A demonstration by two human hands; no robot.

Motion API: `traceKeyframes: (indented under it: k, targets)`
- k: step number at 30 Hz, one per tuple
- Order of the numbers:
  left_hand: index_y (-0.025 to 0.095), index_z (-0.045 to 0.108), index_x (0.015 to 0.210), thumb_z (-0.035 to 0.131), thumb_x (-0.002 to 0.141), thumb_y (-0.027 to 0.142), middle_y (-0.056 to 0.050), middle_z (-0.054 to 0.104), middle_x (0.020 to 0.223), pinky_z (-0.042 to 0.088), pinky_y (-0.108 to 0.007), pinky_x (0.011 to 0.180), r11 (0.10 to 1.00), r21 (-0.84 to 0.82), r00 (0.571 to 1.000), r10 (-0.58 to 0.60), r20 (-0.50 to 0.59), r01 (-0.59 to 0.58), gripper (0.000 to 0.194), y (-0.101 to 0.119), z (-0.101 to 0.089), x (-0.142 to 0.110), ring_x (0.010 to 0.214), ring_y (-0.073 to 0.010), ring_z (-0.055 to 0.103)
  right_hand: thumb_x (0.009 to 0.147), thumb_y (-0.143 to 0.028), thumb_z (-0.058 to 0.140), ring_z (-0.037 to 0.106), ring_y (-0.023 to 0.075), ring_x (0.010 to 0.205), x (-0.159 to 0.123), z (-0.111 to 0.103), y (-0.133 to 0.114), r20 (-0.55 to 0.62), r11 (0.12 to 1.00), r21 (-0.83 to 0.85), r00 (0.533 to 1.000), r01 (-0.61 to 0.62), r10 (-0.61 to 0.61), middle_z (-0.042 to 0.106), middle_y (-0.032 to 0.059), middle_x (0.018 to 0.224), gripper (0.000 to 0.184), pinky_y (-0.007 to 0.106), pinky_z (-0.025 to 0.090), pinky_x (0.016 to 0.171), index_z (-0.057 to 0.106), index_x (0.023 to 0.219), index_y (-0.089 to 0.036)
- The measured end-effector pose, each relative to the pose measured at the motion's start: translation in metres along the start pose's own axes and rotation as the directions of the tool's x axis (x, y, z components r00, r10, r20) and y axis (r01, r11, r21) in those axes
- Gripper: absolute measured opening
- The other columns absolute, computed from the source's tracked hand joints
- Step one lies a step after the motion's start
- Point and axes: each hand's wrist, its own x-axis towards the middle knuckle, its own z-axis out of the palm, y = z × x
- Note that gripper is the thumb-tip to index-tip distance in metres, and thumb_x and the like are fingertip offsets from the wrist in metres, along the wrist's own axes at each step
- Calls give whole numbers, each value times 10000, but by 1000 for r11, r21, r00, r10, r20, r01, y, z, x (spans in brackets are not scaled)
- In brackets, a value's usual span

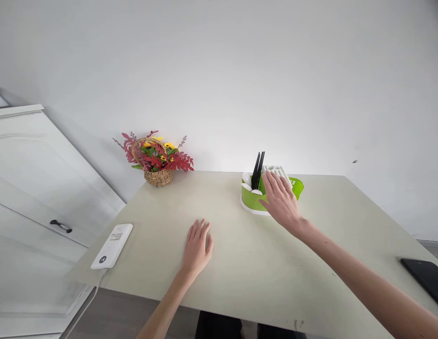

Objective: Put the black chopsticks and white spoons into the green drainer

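My left hand [198, 247] lies flat on the table [236, 268], fingers stretched out and nothing in it. My right hand [279, 197] reaches over the front right of a green and white cutlery holder [252, 199], its fingers extended. Whether its fingertips touch the holder I cannot tell. Black chopsticks [256, 172] stand upright in the holder's left part, with white spoons [246, 179] beside them. Behind my right fingers a white slotted rack [274, 169] rises from the holder. My hand hides part of the holder's front and middle.
A wicker basket [158, 177] of red and yellow flowers stands at the back left. A white power strip [113, 246] with a cable [88, 303] lies at the left edge. A black phone [425, 278] rests at the right. A white cabinet [38, 188] stands left of the table.
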Motion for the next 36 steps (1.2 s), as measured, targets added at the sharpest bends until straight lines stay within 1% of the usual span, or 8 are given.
traceKeyframes:
  k: [4,8,17,24,27,30,33,36]
  targets:
    - [243,501,1516,413,1081,306,-88,522,1615,403,-579,1248,1000,-3,1000,-1,1,1,448,-1,0,-1,1557,-323,398,1037,-309,466,344,379,1572,-4,3,10,-9,1000,-23,1000,0,0,355,238,1690,828,563,275,1291,34,1703,-71]
    - [253,498,1522,410,1080,308,-83,521,1615,407,-586,1243,1000,-7,1000,5,-7,-5,454,-1,0,-1,1555,-326,401,1038,-320,466,325,368,1582,-10,5,27,-3,999,-34,1000,-7,7,348,230,1696,833,560,269,1296,35,1703,-61]
    - [239,512,1514,412,1078,307,-94,524,1612,397,-578,1254,1000,-8,1000,-8,13,8,452,3,-2,0,1557,-321,400,1059,-383,386,301,359,1590,-27,2,80,21,998,-49,999,-35,36,357,224,1694,768,564,268,1286,103,1701,-68]
    - [239,512,1514,409,1078,303,-93,525,1611,401,-583,1251,1000,-10,1000,-11,10,11,452,5,-3,0,1556,-320,402,1064,-506,339,347,376,1560,-42,-1,122,35,998,-25,998,-53,54,409,227,1664,754,561,260,1283,224,1682,-88]
    - [238,522,1499,413,1079,303,-89,528,1609,403,-573,1253,1000,-9,1000,-13,13,14,438,5,-4,0,1555,-316,403,1084,-538,281,378,379,1544,-47,-5,137,25,996,14,996,-90,90,462,240,1625,706,530,266,1270,352,1645,-114]
    - [232,525,1491,413,1080,301,-86,532,1606,403,-571,1251,1000,-5,1000,-14,10,14,432,4,-4,0,1551,-320,410,1083,-593,264,410,398,1522,-53,-8,153,10,992,47,993,-118,118,513,268,1574,724,528,279,1246,451,1597,-119]
    - [227,524,1492,410,1081,300,-88,536,1602,402,-570,1250,1000,-4,1000,-11,10,11,432,4,-4,1,1551,-322,409,1059,-664,284,423,410,1512,-59,-11,169,11,992,48,993,-117,116,531,281,1551,792,544,282,1240,434,1608,-114]
    - [230,524,1494,407,1082,299,-91,539,1599,401,-573,1249,1000,-9,1000,-10,8,10,434,3,-4,1,1552,-318,407,1048,-678,330,424,390,1518,-64,-13,184,24,990,24,991,-136,135,543,265,1546,791,530,299,1234,419,1619,-139]
